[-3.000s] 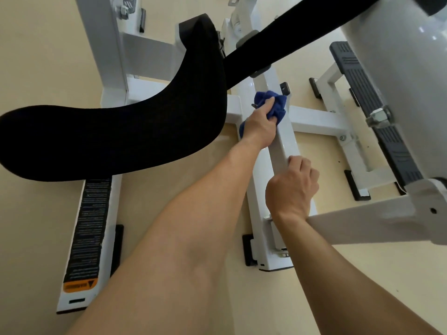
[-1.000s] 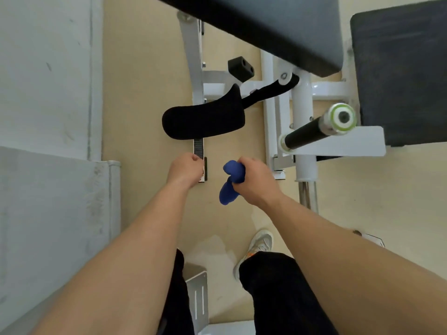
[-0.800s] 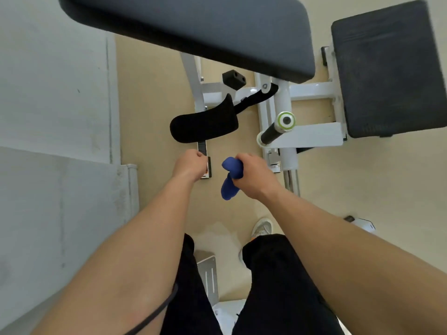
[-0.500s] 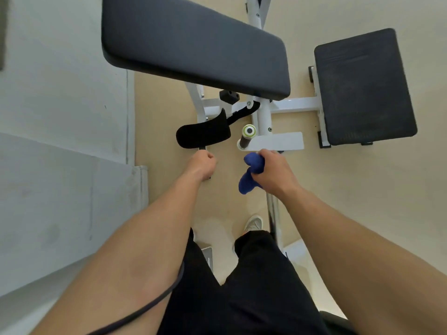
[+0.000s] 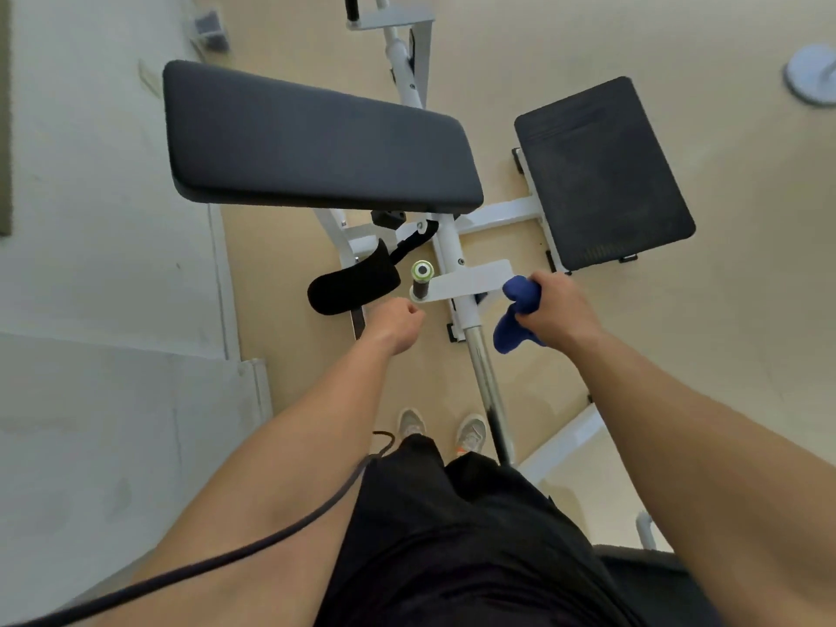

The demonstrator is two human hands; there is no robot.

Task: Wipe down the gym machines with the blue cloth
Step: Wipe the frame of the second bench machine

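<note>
Floor: beige, smooth. Standing on it: white machine frame with black rubber feet; my grey shoes, side by side; round pale disc, far right.

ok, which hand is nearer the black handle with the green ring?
Left. The left hand is just short of the black green-ringed handle; the right hand, gripping the blue cloth, is farther right.

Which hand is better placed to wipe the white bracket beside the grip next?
The right hand: it grips the blue cloth close to the end of the white bracket. The left hand is curled and holds nothing.
</note>
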